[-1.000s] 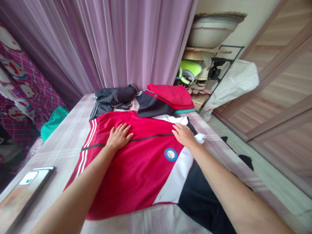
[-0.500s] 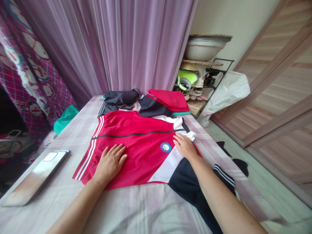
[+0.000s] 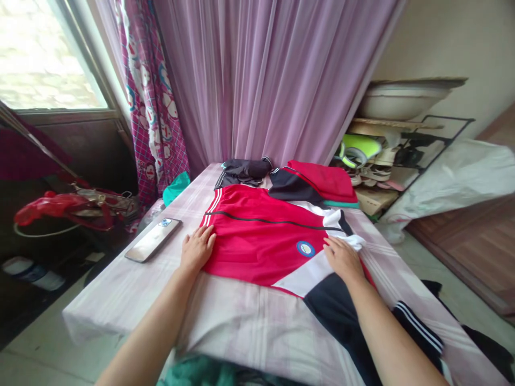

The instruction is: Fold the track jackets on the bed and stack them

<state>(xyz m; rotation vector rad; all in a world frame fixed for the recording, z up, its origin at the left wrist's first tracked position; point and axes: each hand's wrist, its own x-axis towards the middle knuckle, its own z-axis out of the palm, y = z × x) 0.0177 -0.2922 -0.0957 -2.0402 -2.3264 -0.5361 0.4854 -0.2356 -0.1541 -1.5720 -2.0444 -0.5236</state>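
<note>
Bare left forearm [image 3: 155, 324]: slants forward and inward, as I see it | bare, flat left grip [image 3: 197, 248]: palm down, fingers extended ahead, thumb toward the right | bare right forearm [image 3: 388, 332]: slants forward and inward too | bare right grip [image 3: 343, 258]: palm down, fingers loosely bent, pointing ahead and leftward | both grips well apart

Two hands [image 3: 197, 249] [image 3: 344, 258] in play, one red jacket [image 3: 249, 236], one round badge [image 3: 306, 249] mid-frame, one phone [image 3: 153, 241] centre-left, two clothing bundles [image 3: 245, 171] [image 3: 325, 180] above centre

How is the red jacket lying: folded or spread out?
Spread out: the red jacket lies flat, its round badge facing up and one dark sleeve angling out at the near side.
</note>
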